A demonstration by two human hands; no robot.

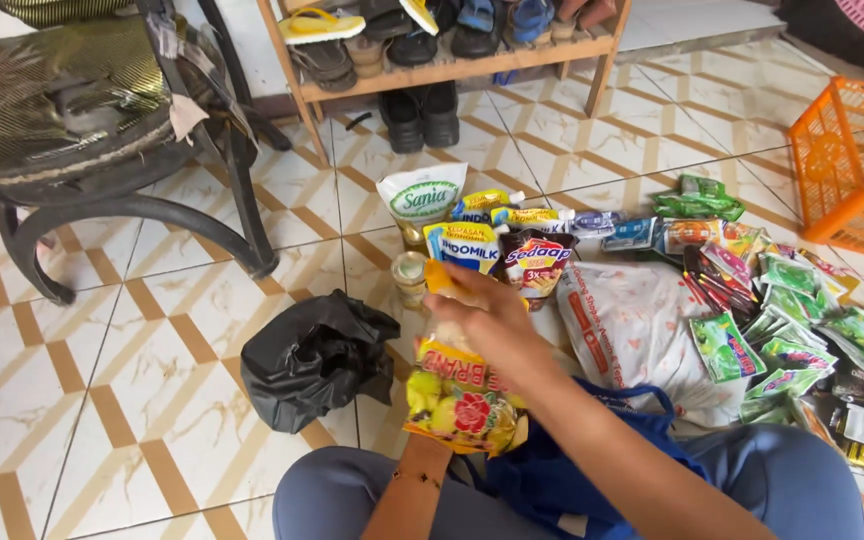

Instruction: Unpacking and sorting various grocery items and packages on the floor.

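Right hand (487, 320) fingers (457, 300) curled and pinched shut on top edge of a yellow snack pouch (457, 395); glossy plastic, fruit and red flower print, hung upright over the lap at near centre. Left hand hidden behind the pouch, only the forearm (414, 490) with a thin bracelet showed; could not tell how its fingers stood. Blue cloth bag (562, 470) lay in the lap, just right of the pouch, soft fabric, looped handle.

Floor (102, 400): glazed white tiles, tan diamond stripes. One crumpled black plastic bag (317, 365) just left of the pouch. One small glass jar (410, 278) with pale lid stood beyond the hand. Behind it a row of shiny stand-up pouches: one white with green oval (420, 200), one blue and white (467, 245), one dark with red (535, 262). One white printed plastic bag (637, 335) lay flat to the right. Further right, a loose pile of small green sachets (787, 320), too many overlapping to count, plus dark sachets (857, 425) at near right edge.

Far right: one orange plastic crate (852, 165), lattice walls. Far centre: wooden shoe rack (452, 70) with sandals, two black shoes (420, 118) beneath. Far left: one dark metal chair (82, 130), worn woven cushion.
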